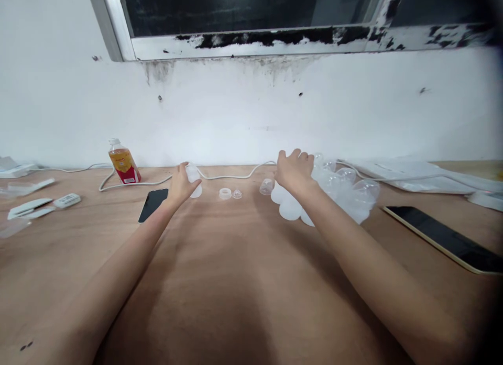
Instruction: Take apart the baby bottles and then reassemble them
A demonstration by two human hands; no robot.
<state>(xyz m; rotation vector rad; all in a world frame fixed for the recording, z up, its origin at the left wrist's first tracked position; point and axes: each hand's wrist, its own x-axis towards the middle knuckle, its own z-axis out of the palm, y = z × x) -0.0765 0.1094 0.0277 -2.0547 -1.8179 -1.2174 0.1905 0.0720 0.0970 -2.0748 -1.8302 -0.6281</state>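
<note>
My left hand (181,185) curls round a small translucent plastic bottle (195,191) near the wall, its thumb across the near side. To the right of it lie a clear ring (225,194) and a clear bottle nipple (237,194). A clear dome-shaped cap (266,186) sits farther right. My right hand (295,170) reaches over the left part of a heap of frosted plastic bottles and clear caps (338,195). Its fingers are bent down on the far side, and the fingertips are hidden, so what they grip cannot be made out.
A drink bottle with a red and yellow label (124,163) stands at the left, beside a white cable (236,176). One phone (153,205) lies by my left forearm, a larger one (448,236) at the right. Plastic packaging (412,175) lies along the wall (220,113).
</note>
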